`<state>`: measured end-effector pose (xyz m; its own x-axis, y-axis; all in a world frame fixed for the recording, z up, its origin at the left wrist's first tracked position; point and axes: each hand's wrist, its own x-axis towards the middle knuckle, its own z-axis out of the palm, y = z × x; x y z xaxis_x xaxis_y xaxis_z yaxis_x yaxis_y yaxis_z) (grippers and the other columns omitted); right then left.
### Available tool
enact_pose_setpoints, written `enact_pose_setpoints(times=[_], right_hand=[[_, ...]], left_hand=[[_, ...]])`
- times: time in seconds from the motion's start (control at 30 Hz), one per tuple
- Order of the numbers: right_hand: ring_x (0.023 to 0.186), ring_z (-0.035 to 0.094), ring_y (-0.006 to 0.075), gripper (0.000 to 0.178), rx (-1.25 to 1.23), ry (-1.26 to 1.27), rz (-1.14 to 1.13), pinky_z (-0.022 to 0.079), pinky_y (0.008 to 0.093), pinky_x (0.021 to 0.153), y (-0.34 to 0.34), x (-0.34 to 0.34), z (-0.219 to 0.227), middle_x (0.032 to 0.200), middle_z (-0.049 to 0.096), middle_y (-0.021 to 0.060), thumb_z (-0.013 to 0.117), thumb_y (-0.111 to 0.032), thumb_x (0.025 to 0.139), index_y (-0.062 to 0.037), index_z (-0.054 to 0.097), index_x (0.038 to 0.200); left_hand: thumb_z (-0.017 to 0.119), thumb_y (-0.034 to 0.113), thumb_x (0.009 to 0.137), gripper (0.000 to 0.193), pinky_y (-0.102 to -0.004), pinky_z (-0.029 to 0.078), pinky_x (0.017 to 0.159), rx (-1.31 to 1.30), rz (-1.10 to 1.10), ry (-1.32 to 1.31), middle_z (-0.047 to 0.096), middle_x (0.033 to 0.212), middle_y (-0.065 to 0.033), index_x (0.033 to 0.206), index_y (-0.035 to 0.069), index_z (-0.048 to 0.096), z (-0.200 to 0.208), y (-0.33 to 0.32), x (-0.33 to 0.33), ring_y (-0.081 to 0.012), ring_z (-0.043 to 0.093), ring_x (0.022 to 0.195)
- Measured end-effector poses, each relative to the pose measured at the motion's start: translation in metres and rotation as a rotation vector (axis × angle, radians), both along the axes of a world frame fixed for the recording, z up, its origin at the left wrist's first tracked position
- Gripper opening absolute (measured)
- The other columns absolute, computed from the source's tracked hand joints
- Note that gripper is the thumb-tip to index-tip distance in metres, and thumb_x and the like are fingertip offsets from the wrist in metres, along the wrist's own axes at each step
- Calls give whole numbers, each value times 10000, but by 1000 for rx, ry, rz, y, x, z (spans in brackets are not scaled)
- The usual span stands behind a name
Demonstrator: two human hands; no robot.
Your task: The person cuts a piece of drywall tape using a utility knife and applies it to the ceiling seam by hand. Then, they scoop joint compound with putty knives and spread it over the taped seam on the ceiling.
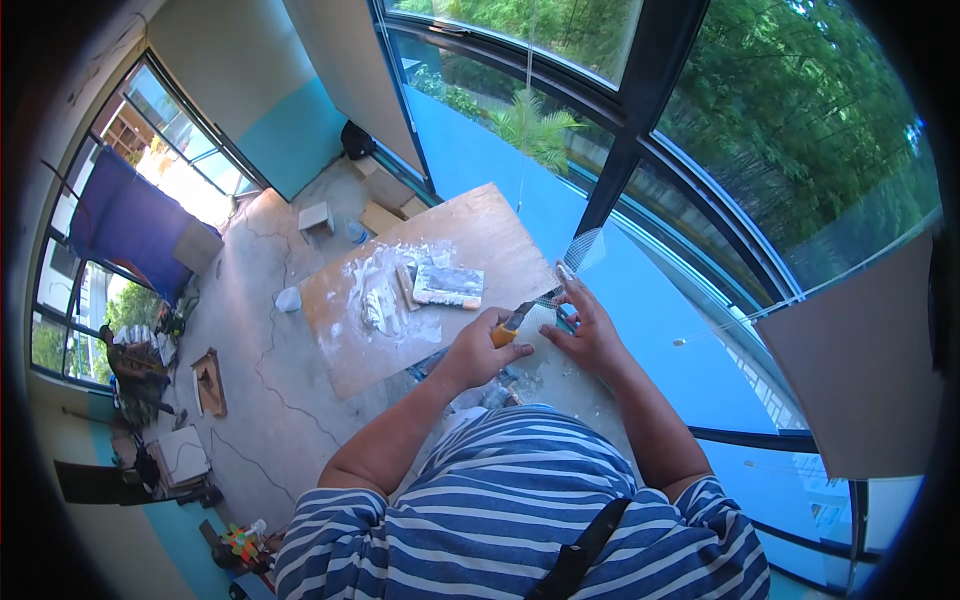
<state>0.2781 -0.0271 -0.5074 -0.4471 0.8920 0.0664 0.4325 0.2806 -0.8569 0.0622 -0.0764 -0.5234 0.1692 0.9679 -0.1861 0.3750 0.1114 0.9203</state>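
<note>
My left hand (478, 352) is closed round a knife with an orange handle (505, 333), its dark blade pointing up and to the right toward my other hand. Whether it is a utility knife or a scraper, I cannot tell. A strip of white mesh tape (585, 252) is pinched in my right hand (588, 328), one end standing above the fingertips and more mesh hanging between the hands. The blade lies close to the mesh; whether they touch is unclear. Beyond my hands, a flat plastering trowel (448, 287) smeared with white rests on a wooden board (480, 222).
White plaster (380, 300) is spread over the board's middle. Tall windows with dark frames (630, 110) stand close on my right. Across the concrete floor (250, 340) lie a stool-like box (316, 220), a shallow wooden tray (209, 383) and a thin cable.
</note>
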Motion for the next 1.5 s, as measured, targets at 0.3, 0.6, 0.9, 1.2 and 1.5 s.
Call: enact_pose_setpoints(times=[0.3, 0.6, 0.9, 1.2, 1.5], right_hand=[[1195, 537, 267, 922, -177, 227, -63, 525, 361, 942, -11, -2, -18, 1499, 313, 245, 791, -87, 775, 54, 227, 1491], [1184, 543, 278, 956, -166, 167, 15, 596, 348, 819, -14, 6, 14, 1493, 321, 199, 775, -33, 756, -52, 210, 1527], [1133, 568, 266, 964, -202, 146, 78, 599, 337, 807, -19, 9, 16, 1403, 404, 207, 772, -20, 746, -59, 213, 1530], [1120, 575, 258, 1001, -125, 128, 8, 603, 338, 779, -16, 14, 16, 1474, 342, 207, 785, -32, 737, -84, 188, 1539], [1105, 595, 263, 987, -133, 93, 64, 582, 335, 762, -15, 7, 13, 1467, 365, 223, 793, -56, 729, -66, 218, 1531]], left_hand=[[790, 303, 819, 559, -322, 503, 829, -127, -7, -153, 661, 1017, -133, 1210, 12, 517, -6, -13, 6, -178, 637, 932], [643, 41, 816, 331, -416, 501, 810, 490, -111, 309, 608, 980, -166, 1131, 33, 539, 26, -1, -12, -342, 625, 895], [616, 16, 743, 270, -432, 478, 691, 739, -248, 485, 576, 883, -118, 1003, 86, 615, 37, 9, -11, -331, 598, 789], [609, 32, 771, 252, -440, 491, 707, 565, -25, 398, 587, 853, -138, 1021, 59, 631, 10, 2, -22, -351, 611, 789], [619, 20, 767, 230, -433, 466, 669, 791, -165, 453, 574, 829, -111, 987, 83, 636, 32, 9, -10, -336, 595, 750]])
